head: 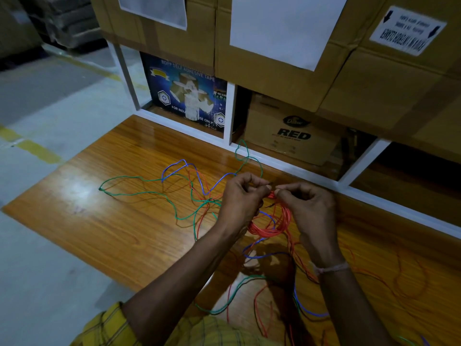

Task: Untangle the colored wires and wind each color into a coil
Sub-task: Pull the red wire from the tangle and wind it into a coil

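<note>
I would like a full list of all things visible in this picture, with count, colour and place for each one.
red wire coil: one, red-orange, hanging between both hands
green wire: loose loops, green, on the board at left and far side
blue wire: loose loops, blue, crossing the tangle at centre
wooden board: one, glossy brown, under the wires
cardboard boxes: several, brown, stacked at the back
tape box: one, dark blue, in the white shelf
box marked RED: one, brown, in the shelf
left hand: pinching the red coil
right hand: pinching the red coil, thread on its wrist
</note>
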A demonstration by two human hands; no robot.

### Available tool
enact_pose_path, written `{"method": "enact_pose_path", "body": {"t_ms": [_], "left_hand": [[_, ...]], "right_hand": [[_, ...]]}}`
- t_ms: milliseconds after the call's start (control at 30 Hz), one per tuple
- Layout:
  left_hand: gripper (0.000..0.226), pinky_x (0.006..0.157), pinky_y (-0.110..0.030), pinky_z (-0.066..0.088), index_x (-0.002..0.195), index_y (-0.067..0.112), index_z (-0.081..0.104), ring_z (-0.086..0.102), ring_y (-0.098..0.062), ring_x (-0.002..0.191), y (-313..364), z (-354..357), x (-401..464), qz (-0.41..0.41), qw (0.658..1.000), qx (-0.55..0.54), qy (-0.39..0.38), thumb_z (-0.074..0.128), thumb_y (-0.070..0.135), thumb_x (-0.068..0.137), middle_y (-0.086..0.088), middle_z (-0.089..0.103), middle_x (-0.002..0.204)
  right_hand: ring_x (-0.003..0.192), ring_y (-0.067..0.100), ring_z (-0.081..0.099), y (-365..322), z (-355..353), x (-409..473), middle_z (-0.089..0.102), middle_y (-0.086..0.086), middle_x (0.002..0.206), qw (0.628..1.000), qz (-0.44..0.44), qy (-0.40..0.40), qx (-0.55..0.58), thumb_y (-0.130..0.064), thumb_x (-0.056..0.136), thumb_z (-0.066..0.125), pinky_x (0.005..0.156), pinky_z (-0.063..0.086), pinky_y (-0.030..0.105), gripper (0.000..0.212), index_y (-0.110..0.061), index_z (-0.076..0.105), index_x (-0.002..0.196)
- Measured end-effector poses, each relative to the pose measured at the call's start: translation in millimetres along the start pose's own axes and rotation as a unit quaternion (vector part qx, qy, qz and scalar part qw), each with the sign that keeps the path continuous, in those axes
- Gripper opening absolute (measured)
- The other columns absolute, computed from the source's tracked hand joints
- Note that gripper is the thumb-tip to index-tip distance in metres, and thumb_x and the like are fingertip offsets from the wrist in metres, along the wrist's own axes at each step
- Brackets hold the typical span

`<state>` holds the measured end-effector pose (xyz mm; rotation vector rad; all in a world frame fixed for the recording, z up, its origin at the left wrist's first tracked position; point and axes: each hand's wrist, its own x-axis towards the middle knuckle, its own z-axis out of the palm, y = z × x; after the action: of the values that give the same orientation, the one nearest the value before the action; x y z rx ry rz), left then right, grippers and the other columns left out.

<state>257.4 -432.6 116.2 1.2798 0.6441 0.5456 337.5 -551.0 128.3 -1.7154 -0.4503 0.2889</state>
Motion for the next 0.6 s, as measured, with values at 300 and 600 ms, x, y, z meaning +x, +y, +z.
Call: {"method": "enact_pose_path", "body": {"t_ms": [300, 600], "left_hand": [[0.006, 0.052, -0.026, 0.035, 0.087, 0.017, 0.073, 0.048, -0.012, 0.053, -9.0, -3.2, 3.1, 0.062, 0.995, 0.078, 0.011, 0.077, 0.019, 0.085, 0.000, 0.055, 0.067], [0.006, 0.052, -0.023, 0.035, 0.095, 0.017, 0.074, 0.044, -0.007, 0.047, -12.4, -4.1, 2.2, 0.080, 0.993, 0.087, 0.012, 0.076, 0.014, 0.091, 0.013, 0.054, 0.056]], "right_hand": [[0.085, 0.014, 0.076, 2.6, 4.0, -1.5, 0.081, 0.000, 0.085, 0.999, 0.027, 0.000, 0.026, -0.002, 0.086, 0.081, 0.081, 0.057, 0.028, 0.013, -0.014, 0.081, 0.083], [0.085, 0.015, 0.074, 8.7, 4.5, -1.2, 0.081, 0.003, 0.086, 0.997, 0.019, 0.003, 0.074, 0.001, 0.086, 0.079, 0.081, 0.055, 0.029, 0.020, -0.019, 0.080, 0.081]]}}
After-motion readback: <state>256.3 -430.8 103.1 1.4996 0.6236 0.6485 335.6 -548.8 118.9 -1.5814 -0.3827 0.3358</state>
